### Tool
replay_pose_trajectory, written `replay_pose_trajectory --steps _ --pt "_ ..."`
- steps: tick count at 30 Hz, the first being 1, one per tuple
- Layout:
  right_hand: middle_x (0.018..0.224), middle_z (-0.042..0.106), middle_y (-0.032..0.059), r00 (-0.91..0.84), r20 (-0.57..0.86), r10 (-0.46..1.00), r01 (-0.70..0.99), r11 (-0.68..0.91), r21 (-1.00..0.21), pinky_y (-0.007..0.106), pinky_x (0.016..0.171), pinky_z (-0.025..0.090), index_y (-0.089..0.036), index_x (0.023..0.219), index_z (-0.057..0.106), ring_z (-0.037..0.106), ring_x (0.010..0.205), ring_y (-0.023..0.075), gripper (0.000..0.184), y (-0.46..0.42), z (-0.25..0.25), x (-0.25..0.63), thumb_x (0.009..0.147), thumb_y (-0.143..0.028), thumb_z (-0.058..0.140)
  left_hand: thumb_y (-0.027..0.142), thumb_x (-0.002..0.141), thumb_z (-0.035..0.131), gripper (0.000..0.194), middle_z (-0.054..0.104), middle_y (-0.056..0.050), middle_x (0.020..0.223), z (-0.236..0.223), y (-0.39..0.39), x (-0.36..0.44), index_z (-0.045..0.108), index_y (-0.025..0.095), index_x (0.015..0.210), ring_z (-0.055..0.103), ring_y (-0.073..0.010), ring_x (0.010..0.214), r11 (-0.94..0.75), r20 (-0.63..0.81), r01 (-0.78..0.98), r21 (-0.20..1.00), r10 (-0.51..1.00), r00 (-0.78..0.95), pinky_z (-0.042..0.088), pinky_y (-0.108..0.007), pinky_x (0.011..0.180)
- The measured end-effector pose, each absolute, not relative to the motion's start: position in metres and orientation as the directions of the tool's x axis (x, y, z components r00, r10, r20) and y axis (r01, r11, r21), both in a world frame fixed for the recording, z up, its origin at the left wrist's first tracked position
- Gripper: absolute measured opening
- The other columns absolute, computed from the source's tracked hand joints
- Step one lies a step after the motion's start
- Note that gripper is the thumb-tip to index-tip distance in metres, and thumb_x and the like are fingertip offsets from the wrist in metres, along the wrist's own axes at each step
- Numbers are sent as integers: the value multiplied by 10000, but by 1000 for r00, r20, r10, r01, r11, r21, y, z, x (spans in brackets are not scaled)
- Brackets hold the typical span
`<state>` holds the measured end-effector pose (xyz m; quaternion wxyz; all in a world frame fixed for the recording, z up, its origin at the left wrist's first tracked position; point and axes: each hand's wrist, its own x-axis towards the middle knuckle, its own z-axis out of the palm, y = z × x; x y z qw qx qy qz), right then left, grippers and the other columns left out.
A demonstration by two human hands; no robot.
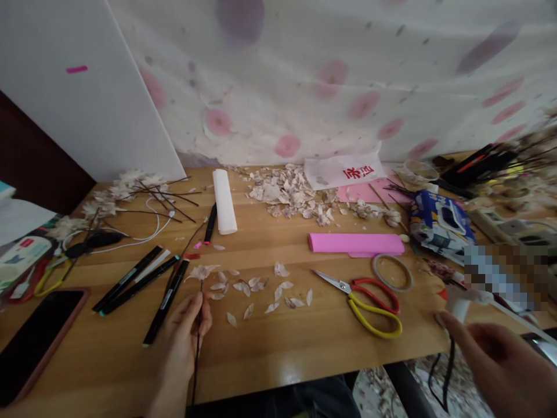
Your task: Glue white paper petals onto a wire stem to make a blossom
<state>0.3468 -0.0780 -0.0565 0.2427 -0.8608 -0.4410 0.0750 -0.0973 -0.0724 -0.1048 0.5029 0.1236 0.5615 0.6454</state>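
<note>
Wooden table edge [278, 389] just below left hand [185, 331] gripping stem [196, 360].

Beyond your left hand [187, 331] and right hand [500, 366] stretches a honey-brown wooden tabletop [278, 360], backed by a white hanging sheet with pink and mauve blots [304, 75]. Far past your left hand stands a tall white panel [78, 110], beside dark brown furniture [39, 157]. Below your right hand, a black table leg [404, 389] meets a pale, scrap-strewn floor [369, 395].
</note>
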Motion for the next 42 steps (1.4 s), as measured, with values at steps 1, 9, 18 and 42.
replay_pose_trajectory --steps 1,9,18,42 --pt "611 656 91 498 15 867 755 -425 -499 382 469 377 -335 644 648 579 483 254 373 -72 -53 320 702 -694 730 409 610 959 347 592 39 518 -106 -73 -97 794 140 753 437 -36 413 140 -403 -503 853 789 -464 343 -135 409" --pt "968 733 115 -105 88 991 760 137 -636 372 784 534 -195 963 680 690 872 260 140 6 -86 143 939 -285 576 433 646 941 336 574 47 496 -112 -80 -101 794 152 758 416 -41 410 140 -391 -495 858 803 -450 348 -155 436" --pt "906 695 99 -113 41 993 838 117 -533 342 761 477 -203 812 654 650 836 249 123 16 -104 138 920 -168 605 446 680 911 331 550 53 509 -110 -78 -105 779 154 762 414 -45 409 173 -414 -511 842 815 -407 337 -171 433" --pt "720 671 44 -71 -13 997 684 39 -729 327 666 414 -220 730 632 599 700 225 82 30 -102 122 810 -215 654 401 629 950 327 542 64 480 -107 -72 -107 773 142 722 389 -15 386 77 -435 -667 742 811 -391 324 -132 404"
